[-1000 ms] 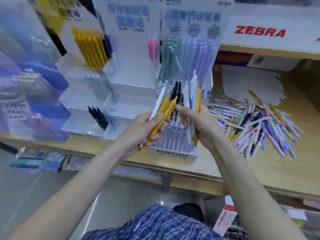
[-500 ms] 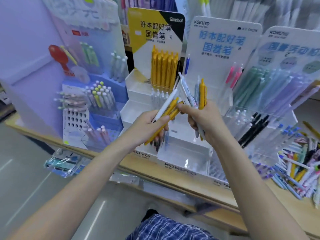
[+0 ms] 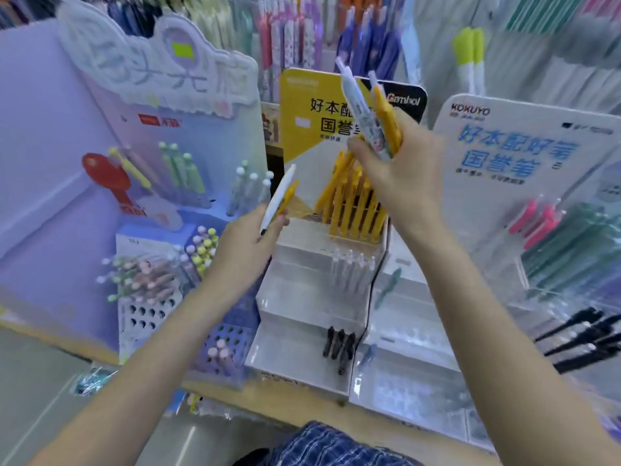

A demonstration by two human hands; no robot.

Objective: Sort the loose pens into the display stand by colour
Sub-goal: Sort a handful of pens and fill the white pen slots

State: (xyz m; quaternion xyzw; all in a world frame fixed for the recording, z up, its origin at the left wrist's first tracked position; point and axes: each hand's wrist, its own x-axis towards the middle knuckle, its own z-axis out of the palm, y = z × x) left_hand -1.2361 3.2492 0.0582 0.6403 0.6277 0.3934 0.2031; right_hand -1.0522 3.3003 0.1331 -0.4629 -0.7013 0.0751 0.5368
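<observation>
Right hand grips a white and a yellow pen above the yellow-pen row of the tiered display stand; left hand grips two more beside it. Sorting is only partly done. Half a second earlier, the hands met.

A single head-worn wide-angle camera looks forward and slightly down from the person's own viewpoint. It faces the tiered display stand on the bench at close range, with both forearms entering from the lower edge. No second view exists.
</observation>
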